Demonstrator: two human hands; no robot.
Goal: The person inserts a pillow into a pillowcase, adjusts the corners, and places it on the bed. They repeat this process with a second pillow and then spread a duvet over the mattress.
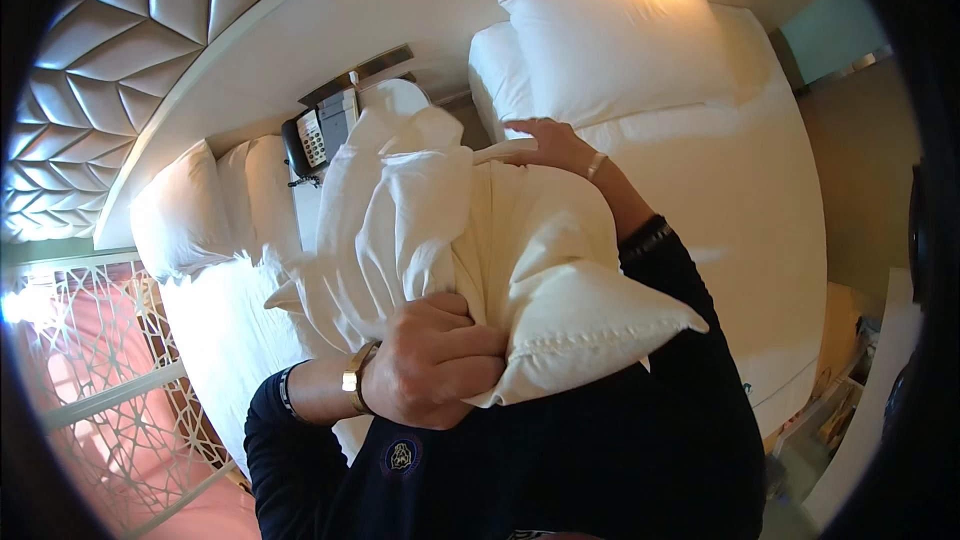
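A cream pillow [560,250] is held up in front of my body, partly inside a white pillowcase [400,200] that hangs loose and wrinkled toward the far left. My left hand [430,365] is closed in a fist on the near edge, where the case's fabric bunches against the pillow. At the far edge my right hand [560,145] pinches the pillowcase's opening; its thumb is partly hidden by fabric. One bare pillow corner sticks out to the right, over my right forearm.
On the right is a white bed [730,200] with a plump white pillow [620,50] at its head. Another bed [220,320] with upright pillows [180,210] stands at the left. Between them is a nightstand with a telephone [308,140]. A lattice screen [110,370] borders the left.
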